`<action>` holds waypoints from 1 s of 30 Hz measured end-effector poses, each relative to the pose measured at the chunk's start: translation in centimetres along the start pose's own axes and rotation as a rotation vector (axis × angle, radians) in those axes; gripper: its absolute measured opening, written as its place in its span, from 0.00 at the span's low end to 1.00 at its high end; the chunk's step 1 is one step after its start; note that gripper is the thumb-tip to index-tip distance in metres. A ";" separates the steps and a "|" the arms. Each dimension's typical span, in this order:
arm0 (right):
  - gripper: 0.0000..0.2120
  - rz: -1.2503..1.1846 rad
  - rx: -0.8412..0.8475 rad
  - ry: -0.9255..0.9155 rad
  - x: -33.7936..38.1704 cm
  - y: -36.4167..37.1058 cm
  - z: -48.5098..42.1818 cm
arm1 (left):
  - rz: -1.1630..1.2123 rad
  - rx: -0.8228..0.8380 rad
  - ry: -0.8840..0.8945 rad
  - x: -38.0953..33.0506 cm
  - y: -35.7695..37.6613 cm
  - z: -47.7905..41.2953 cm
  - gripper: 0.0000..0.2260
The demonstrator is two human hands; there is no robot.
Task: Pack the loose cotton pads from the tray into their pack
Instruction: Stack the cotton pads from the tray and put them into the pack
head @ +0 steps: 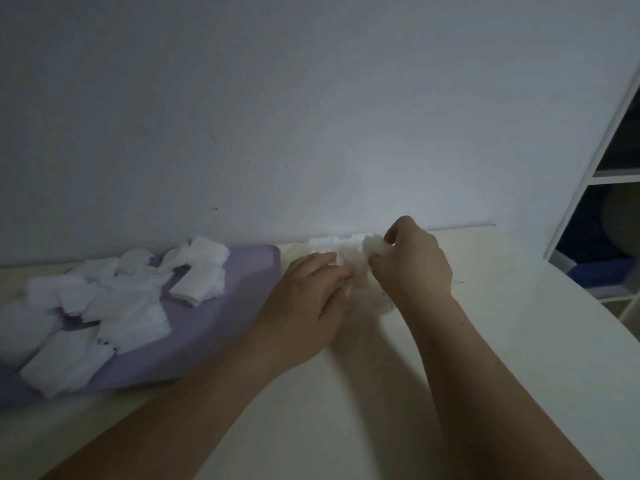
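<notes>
Hands (308, 296) (414, 268) on pack (356, 263) and pads (375, 247)

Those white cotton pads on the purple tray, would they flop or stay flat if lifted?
Probably floppy: the pad pinched in the right hand looks crumpled. Likely very light, since the cotton pads lie in a loose, ruffled heap on the tray. A push would probably scatter them.

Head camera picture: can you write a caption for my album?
Left hand rests on the pack, right hand pinches cotton pads, purple tray alongside.
</notes>
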State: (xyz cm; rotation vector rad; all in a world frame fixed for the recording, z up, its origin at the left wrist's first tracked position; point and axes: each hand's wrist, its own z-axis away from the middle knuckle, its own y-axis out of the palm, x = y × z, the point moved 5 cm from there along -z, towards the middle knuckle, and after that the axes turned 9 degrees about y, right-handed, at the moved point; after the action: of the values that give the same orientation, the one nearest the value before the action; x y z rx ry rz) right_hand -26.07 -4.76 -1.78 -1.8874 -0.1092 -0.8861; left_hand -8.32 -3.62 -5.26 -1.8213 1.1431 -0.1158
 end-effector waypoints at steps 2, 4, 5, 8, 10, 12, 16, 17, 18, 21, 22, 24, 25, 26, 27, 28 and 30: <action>0.10 0.049 0.038 0.020 0.0 0.7 0.0 | -0.009 -0.004 0.005 0.3 0.5 0.0 0.12; 0.09 0.061 0.063 0.025 0.1 0.8 -0.1 | -0.004 -0.006 0.011 0.5 0.8 0.1 0.12; 0.08 0.056 0.082 0.020 0.2 0.8 -0.3 | 0.007 -0.014 0.013 0.6 0.8 0.1 0.12; 0.10 -0.021 0.171 0.006 0.5 0.7 -0.2 | 0.021 -0.027 0.000 0.7 0.7 0.1 0.13; 0.14 -0.077 0.185 -0.012 0.6 0.4 0.1 | 0.029 -0.007 -0.017 0.7 0.8 0.1 0.13; 0.14 -0.084 0.218 -0.040 0.8 0.4 0.5 | 0.047 0.007 -0.020 0.9 0.9 0.1 0.14; 0.25 -0.087 0.338 -0.033 1.5 0.1 1.4 | 0.077 0.019 -0.033 1.0 0.8 0.2 0.16; 0.29 -0.077 0.319 -0.024 1.6 -0.2 1.4 | 0.087 0.022 -0.037 1.0 0.7 0.2 0.15; 0.30 -0.057 0.292 -0.023 1.6 -0.3 1.4 | 0.098 0.027 -0.040 0.9 0.7 0.3 0.15; 0.28 0.038 0.196 -0.025 1.6 -0.7 1.7 | 0.131 0.031 -0.055 0.7 0.1 0.8 0.12; 0.26 0.063 0.164 -0.026 1.7 -0.8 1.7 | 0.142 0.021 -0.060 0.5 -0.3 1.0 0.11; 0.22 0.099 0.107 -0.036 2.0 -1.3 1.9 | 0.142 -0.008 -0.079 0.4 -1.7 1.2 0.11; 0.20 0.108 0.080 -0.036 1.9 -1.5 1.9 | 0.137 -0.018 -0.092 0.4 -2.3 1.2 0.11; 0.20 0.113 0.053 -0.038 2.2 -1.6 2.0 | 0.113 -0.021 -0.105 0.7 -3.4 1.3 0.11; 0.21 0.124 0.019 -0.037 1.9 -1.8 1.9 | 0.093 -0.008 -0.110 0.9 -3.9 1.2 0.12; 0.22 0.128 -0.023 -0.059 1.9 -1.9 1.9 | 0.052 0.019 -0.120 1.5 -4.5 1.5 0.13; 0.22 0.090 -0.124 -0.170 3.0 -1.6 2.5 | -0.111 0.040 -0.126 3.6 -6.2 2.8 0.15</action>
State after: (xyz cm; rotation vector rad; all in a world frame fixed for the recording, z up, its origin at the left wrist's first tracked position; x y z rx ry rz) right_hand -23.24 -2.81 0.71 -2.0648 -0.0733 -0.6846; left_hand -0.84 -3.71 -3.43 -1.8298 0.9465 -0.0865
